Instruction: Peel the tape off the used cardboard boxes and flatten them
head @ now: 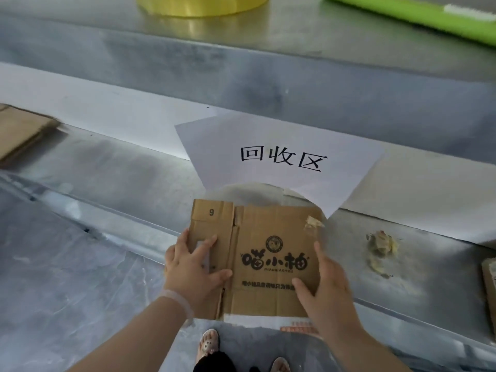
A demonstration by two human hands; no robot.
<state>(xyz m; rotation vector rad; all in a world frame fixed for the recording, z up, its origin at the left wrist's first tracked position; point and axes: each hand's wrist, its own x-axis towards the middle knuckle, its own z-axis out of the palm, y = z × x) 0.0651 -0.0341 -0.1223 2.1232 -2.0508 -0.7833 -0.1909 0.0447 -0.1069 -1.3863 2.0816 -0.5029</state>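
A flattened brown cardboard box (264,248) with a black printed logo and a "9" on one flap lies at the near edge of the metal table (120,167). My left hand (192,267) holds its left side, thumb and fingers laid over the flap. My right hand (326,288) grips its right edge, thumb on top. A torn scrap of tape (312,224) clings to the box's upper right corner. A crumpled wad of peeled tape (381,244) sits on the table to the right.
A white paper sign (281,159) with black characters lies just behind the box. Another flat cardboard piece (21,132) is at far left, more cardboard (489,285) at the right edge. A yellow roll (201,5) and a green roll (418,18) rest on the raised shelf.
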